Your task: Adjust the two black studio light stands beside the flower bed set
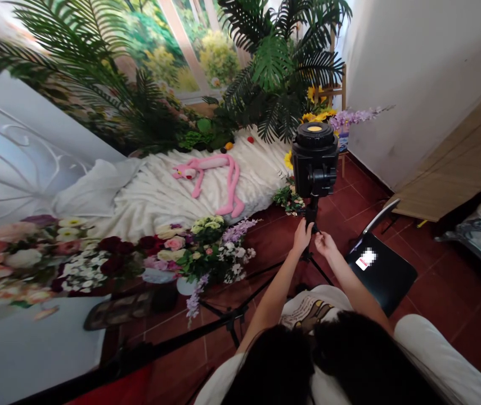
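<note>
A black studio light [314,163] stands upright on a light stand [311,215] in front of me. My left hand [302,235] is closed around the stand's pole, just under the light's mount. Close beside it, my right hand [326,246] has its fingers curled together at the right side of the pole. What lies between those fingertips is too small and dark to make out. The stand's lower part is partly hidden behind my hands and forearms.
A pink plush toy [215,166] lies on a cream blanket [151,188] under palm leaves. Artificial flowers [176,244] line its front. A black chair [386,275] stands at my right. Tripod legs [234,318] and a black pole [134,357] cross the floor at left.
</note>
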A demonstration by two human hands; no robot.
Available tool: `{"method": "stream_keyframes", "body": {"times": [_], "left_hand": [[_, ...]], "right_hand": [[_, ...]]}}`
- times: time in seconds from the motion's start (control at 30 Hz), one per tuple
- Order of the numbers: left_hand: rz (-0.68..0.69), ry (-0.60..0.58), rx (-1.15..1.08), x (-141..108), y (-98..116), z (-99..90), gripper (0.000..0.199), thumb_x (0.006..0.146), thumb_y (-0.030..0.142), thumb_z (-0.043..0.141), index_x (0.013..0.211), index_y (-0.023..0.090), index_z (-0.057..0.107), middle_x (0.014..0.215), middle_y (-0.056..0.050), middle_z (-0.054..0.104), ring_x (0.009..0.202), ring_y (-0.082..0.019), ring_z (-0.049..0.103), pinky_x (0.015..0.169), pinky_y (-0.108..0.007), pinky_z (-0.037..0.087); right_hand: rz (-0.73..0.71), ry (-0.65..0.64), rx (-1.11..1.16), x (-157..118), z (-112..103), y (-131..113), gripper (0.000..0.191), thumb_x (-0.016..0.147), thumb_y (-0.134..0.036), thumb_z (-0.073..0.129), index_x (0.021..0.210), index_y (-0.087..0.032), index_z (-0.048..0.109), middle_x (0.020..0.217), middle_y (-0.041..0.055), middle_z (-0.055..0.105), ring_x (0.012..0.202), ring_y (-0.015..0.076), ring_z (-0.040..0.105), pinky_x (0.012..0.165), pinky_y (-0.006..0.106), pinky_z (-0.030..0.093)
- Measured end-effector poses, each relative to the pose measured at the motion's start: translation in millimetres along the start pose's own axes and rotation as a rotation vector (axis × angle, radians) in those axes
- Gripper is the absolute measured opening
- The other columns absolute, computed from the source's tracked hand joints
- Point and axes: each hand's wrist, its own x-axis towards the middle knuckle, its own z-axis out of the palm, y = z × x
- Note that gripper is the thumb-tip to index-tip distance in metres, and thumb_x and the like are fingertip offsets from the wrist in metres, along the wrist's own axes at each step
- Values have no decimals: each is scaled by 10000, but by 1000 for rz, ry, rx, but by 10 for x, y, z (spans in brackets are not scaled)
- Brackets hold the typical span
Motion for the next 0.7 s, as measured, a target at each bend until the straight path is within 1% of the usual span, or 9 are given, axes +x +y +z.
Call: {"method": "stream_keyframes", "body": {"times": [0.03, 0.07, 0.2, 0.27, 0.33, 0.43, 0.53, 0.63, 0.7], "left_hand": [[-1, 0, -5, 2, 9, 1, 444, 915, 468, 351, 1225, 185, 497, 1217, -117, 583, 1132, -211, 552, 978, -350, 425], [-1, -1, -11, 4, 18, 4, 441, 916, 466, 351, 1224, 188, 498, 1214, -115, 586, 1128, -209, 556, 976, -350, 428], [-1, 3, -33, -18, 20, -13, 438, 908, 459, 380, 1234, 189, 494, 1221, -113, 583, 1113, -205, 564, 968, -357, 439], [4, 29, -51, -71, -20, -87, 435, 913, 448, 373, 1248, 194, 485, 1236, -107, 575, 1128, -190, 557, 983, -353, 432], [1, 80, -62, -165, -101, -238, 425, 924, 433, 347, 1259, 207, 479, 1235, -96, 577, 1132, -168, 553, 996, -344, 422], [-68, 229, -31, -373, -288, -616, 415, 931, 429, 326, 1241, 212, 497, 1195, -89, 595, 1105, -154, 563, 993, -337, 420], [-167, 444, 25, -656, -501, -1119, 420, 928, 445, 325, 1210, 203, 522, 1177, -95, 598, 1088, -155, 566, 980, -334, 422], [-245, 677, 66, -1030, -662, -1641, 429, 924, 464, 327, 1193, 200, 530, 1165, -95, 601, 1050, -154, 580, 947, -322, 438], [-303, 830, 101, -1335, -716, -1946, 435, 921, 475, 326, 1187, 198, 530, 1147, -94, 608, 1024, -154, 587, 923, -310, 447]], "right_hand": [[68, -7, 66, 22, 8, -16, 118, 843, -81, 473, 788, -177, 514, 493, -60, 518, 346, 41, 471, 377, 94, 458], [97, -12, 109, 37, 4, -26, 140, 837, -62, 467, 770, -173, 519, 499, -55, 527, 348, 38, 478, 381, 87, 464], [114, -12, 246, 28, -62, 55, 173, 830, -56, 440, 800, -159, 575, 623, -10, 635, 500, 67, 618, 502, 122, 549], [188, -2, 259, 0, -73, 172, 220, 835, -55, 393, 839, -144, 594, 690, 24, 673, 594, 88, 665, 574, 159, 577], [306, 1, 222, -26, -37, 314, 254, 842, -56, 355, 848, -126, 598, 728, 59, 691, 658, 104, 688, 619, 189, 588], [424, -41, 104, -27, 145, 552, 242, 841, -62, 366, 809, -128, 596, 750, 74, 702, 719, 119, 701, 649, 210, 593], [487, -126, -77, 3, 479, 857, 200, 819, -47, 423, 752, -145, 585, 709, 48, 697, 682, 109, 696, 629, 187, 586], [583, -253, -268, -23, 872, 1277, 180, 808, -34, 458, 730, -157, 565, 653, 16, 678, 615, 91, 677, 591, 164, 574], [671, -334, -385, -112, 1108, 1604, 178, 816, -43, 457, 730, -166, 553, 608, -4, 655, 561, 84, 656, 556, 161, 566]]}}
